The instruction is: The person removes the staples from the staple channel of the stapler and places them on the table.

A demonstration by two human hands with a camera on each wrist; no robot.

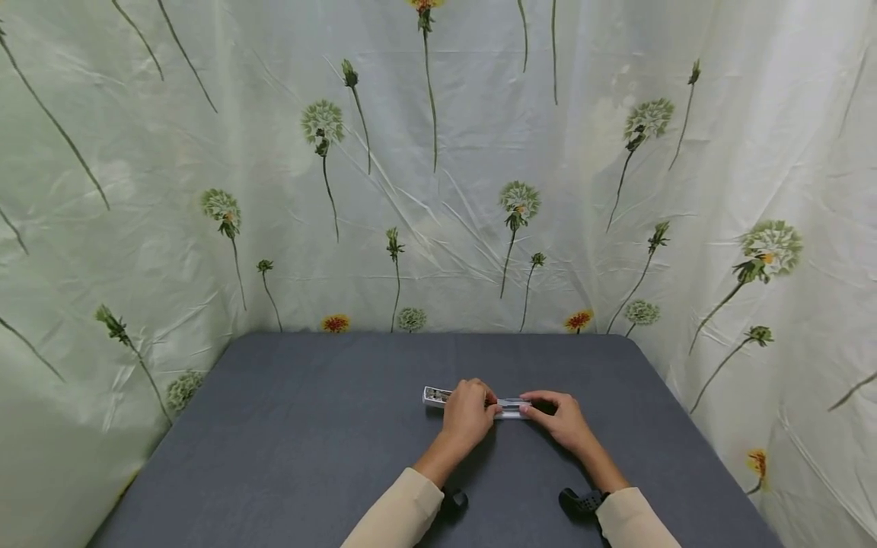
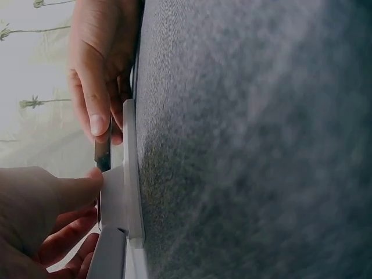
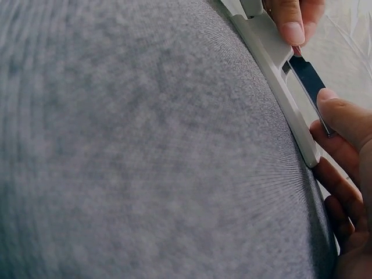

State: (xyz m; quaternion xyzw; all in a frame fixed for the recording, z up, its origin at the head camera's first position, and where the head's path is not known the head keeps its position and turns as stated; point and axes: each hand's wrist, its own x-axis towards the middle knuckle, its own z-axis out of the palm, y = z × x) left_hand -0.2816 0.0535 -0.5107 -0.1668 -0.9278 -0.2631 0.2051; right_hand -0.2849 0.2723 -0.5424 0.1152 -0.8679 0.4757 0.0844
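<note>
A white stapler (image 1: 508, 415) lies opened out on the table, its patterned top arm (image 1: 435, 396) folded back to the left. Its pale base (image 3: 290, 110) rests along the cloth in the right wrist view. Above the base runs a dark, shiny metal magazine (image 2: 103, 156). My left hand (image 1: 468, 411) grips the stapler around its middle, thumb on the near side, and covers part of it. At the right end, my right hand (image 1: 565, 422) pinches the magazine between thumb and fingers, with its lower fingers beside the base's tip.
A dark grey cloth covers the table (image 1: 308, 441). Behind and at both sides hangs a pale curtain (image 1: 452, 152) printed with dandelions. Black wrist devices (image 1: 581, 502) sit under both cream sleeves (image 1: 633, 517).
</note>
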